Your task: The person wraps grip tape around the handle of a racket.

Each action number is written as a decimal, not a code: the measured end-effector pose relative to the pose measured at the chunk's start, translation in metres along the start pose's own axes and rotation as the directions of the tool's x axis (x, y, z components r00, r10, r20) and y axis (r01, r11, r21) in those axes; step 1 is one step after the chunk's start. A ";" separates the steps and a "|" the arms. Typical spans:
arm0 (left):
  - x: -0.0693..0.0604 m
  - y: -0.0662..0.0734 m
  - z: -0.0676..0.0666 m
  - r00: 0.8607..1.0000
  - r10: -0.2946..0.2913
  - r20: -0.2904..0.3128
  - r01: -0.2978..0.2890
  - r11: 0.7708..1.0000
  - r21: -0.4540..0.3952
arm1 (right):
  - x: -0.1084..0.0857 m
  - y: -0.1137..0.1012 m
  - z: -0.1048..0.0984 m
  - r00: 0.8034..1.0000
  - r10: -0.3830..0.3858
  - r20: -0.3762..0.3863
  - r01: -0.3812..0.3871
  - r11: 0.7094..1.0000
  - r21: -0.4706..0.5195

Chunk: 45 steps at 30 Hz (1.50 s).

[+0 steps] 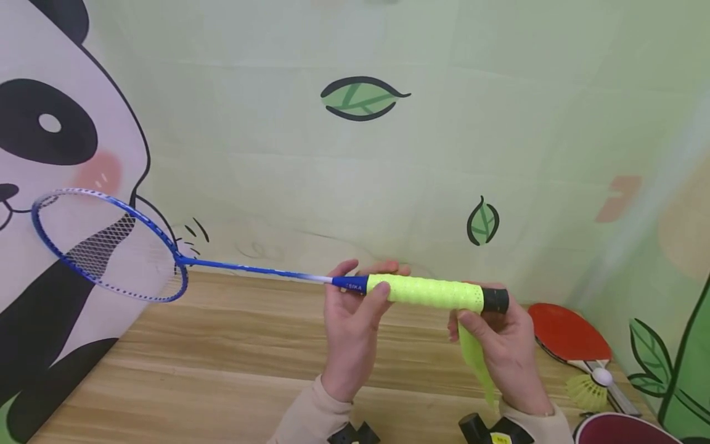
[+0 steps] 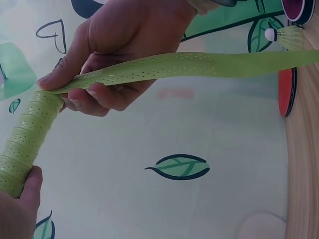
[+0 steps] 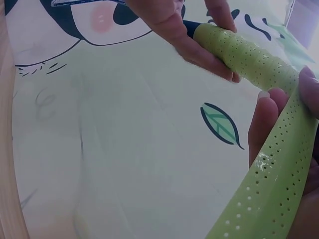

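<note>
A blue and white badminton racket (image 1: pixel 257 270) is held level above the table, its strung head (image 1: pixel 108 240) to the left. Yellow-green perforated grip tape (image 1: pixel 429 292) winds in overlapping turns around most of the handle. The black butt end (image 1: pixel 495 301) is bare. My left hand (image 1: pixel 350 333) grips the handle near the blue cone, thumb on the wrapped part. At the butt end, my right hand (image 1: pixel 513 351) pinches the tape between thumb and fingers. From there a loose tail of tape (image 2: pixel 189 64) hangs down. The tape fully hides the handle's surface underneath.
On the wooden table (image 1: pixel 222 357) at right lie a red table tennis bat (image 1: pixel 571 333) and a yellow shuttlecock (image 1: pixel 589 390) with a white tip. A dark red round container (image 1: pixel 627 431) stands at the lower right edge. A printed panda-and-leaf backdrop (image 1: pixel 266 135) rises behind.
</note>
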<state>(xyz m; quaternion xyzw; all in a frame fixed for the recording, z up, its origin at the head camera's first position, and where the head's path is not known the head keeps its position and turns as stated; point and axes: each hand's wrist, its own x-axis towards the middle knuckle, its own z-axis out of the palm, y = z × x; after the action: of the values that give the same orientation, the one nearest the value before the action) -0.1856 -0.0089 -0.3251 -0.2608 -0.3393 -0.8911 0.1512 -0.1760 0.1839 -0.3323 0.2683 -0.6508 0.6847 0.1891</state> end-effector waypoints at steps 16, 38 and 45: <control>-0.001 0.000 0.001 0.996 0.015 -0.085 -0.005 0.994 0.109 | 0.002 0.001 -0.001 0.997 -0.071 0.038 0.069 0.996 0.053; 0.001 0.000 0.002 0.981 0.012 -0.192 0.023 0.984 0.176 | 0.001 0.003 -0.004 0.990 -0.129 0.056 0.126 0.990 0.063; 0.002 -0.002 0.001 0.982 -0.001 -0.191 0.032 0.987 0.159 | -0.001 0.001 -0.004 0.996 -0.081 0.030 0.081 0.997 -0.017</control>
<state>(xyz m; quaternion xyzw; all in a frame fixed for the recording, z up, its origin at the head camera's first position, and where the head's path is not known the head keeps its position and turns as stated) -0.1873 -0.0070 -0.3241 -0.1585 -0.3965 -0.8827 0.1963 -0.1765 0.1879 -0.3335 0.3029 -0.6481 0.6666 0.2094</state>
